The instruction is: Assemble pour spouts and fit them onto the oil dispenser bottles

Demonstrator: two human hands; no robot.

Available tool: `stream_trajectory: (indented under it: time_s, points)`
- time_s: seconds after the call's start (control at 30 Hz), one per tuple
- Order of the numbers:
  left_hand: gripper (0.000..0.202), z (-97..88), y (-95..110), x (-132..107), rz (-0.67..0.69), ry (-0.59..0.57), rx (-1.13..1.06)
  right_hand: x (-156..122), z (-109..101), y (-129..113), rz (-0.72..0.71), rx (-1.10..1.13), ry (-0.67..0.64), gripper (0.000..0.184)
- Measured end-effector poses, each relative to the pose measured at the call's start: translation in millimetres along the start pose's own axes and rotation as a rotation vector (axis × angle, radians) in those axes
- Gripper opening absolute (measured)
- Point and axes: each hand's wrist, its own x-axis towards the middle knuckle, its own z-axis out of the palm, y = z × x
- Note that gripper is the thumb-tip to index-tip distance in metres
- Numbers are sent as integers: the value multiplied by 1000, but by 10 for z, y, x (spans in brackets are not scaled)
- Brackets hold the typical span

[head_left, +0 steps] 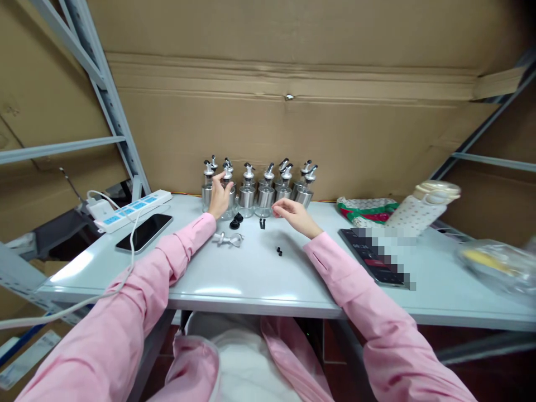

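Note:
Several glass oil bottles with steel sleeves and pourer tops stand in rows at the back of the table. My left hand [220, 195] is closed around the upper part of an oil bottle [228, 205] on the left side of the group. In front of the bottles, my right hand [293, 214] hovers with fingertips drawn together; anything between them is too small to make out. Round black stoppers [235, 224], slim black pieces [262, 224], small black bits [279, 251] and silvery pourer parts [228, 239] lie on the tabletop between my arms.
A white power strip [134, 211] and a dark phone [144, 233] lie at the left, with a white cable crossing the edge. To the right are another phone [372, 257], a patterned flask [422, 209], a colourful bag [364, 210] and a clear plastic package [498, 265]. Cardboard [293, 128] backs the table.

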Motion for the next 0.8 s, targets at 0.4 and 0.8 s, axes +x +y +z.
stream_trajectory:
  time_s: [0.4,0.8]
  points:
    - [61,-87,-59,-137,99,-237,94,-49,-83,62,169,-281,-597,46]
    - [47,-329,-16,-235,147,-423,203,-101,-12,127,319,-34,-673,45]
